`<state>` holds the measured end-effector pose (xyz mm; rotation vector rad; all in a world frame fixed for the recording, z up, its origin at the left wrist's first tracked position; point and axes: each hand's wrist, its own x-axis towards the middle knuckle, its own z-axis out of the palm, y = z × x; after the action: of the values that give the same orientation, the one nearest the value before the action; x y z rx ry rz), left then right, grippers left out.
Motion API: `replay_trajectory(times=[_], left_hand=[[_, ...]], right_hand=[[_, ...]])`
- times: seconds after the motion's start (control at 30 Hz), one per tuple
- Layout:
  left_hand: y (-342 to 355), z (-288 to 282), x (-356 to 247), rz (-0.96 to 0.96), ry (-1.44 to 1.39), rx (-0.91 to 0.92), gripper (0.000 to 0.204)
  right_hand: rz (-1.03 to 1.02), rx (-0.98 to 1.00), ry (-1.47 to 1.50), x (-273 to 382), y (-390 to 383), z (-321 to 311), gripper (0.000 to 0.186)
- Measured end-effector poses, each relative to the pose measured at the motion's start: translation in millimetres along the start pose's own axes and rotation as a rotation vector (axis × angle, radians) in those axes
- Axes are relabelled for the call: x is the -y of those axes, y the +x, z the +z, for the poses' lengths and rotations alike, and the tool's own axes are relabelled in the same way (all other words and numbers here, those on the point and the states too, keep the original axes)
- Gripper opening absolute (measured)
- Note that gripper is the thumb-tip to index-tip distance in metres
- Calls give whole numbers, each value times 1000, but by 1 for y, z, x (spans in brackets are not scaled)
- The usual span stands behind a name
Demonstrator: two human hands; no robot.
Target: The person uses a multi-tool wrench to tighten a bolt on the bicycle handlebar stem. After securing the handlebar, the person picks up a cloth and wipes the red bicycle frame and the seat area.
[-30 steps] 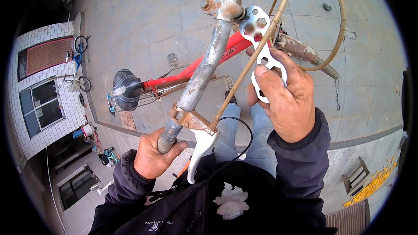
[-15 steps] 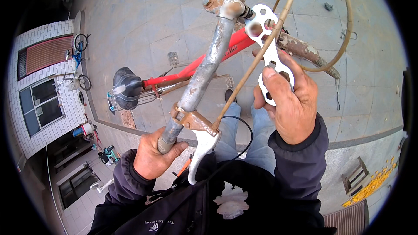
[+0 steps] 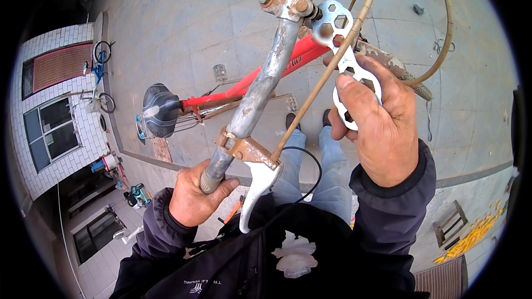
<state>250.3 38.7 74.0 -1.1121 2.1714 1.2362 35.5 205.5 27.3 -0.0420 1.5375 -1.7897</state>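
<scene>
One red-framed bicycle [image 3: 238, 88], partly hidden. One rust-spotted grey metal handlebar [image 3: 261, 88], top cut off. One tan cable [image 3: 310, 102]. Two bare hands: left hand [image 3: 197, 198] wraps the bar's lower end, fingers hidden; right hand [image 3: 382, 127] pinches one flat silver multi-hole metal wrench [image 3: 347, 57], cable-crossed, just right of the handlebar, contact unclear.

From the right hand [image 3: 382, 127], passage toward ten o'clock is barred first by the tan cable [image 3: 313, 97], which is drawn across the perforated wrench [image 3: 367, 84], then by the handlebar [image 3: 266, 83]; between these two a narrow wedge is left, backed by the red frame tube [image 3: 244, 88]. One o'clock is hemmed by a cable loop [image 3: 449, 22], while at three o'clock room is given above the paving [image 3: 471, 127].
</scene>
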Motion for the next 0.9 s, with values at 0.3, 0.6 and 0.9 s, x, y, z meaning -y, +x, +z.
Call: replay_trajectory(times=[0.3, 0.6, 0.9], left_hand=[[0, -1, -9, -38, 44, -13, 18], [-1, -2, -7, -50, 47, -8, 20], [1, -3, 0, 25, 76, -6, 22]], right_hand=[[7, -34, -48, -1, 0, 1, 42], [7, -13, -126, 14, 2, -1, 39], [-15, 3, -125, 12, 3, 3, 46]])
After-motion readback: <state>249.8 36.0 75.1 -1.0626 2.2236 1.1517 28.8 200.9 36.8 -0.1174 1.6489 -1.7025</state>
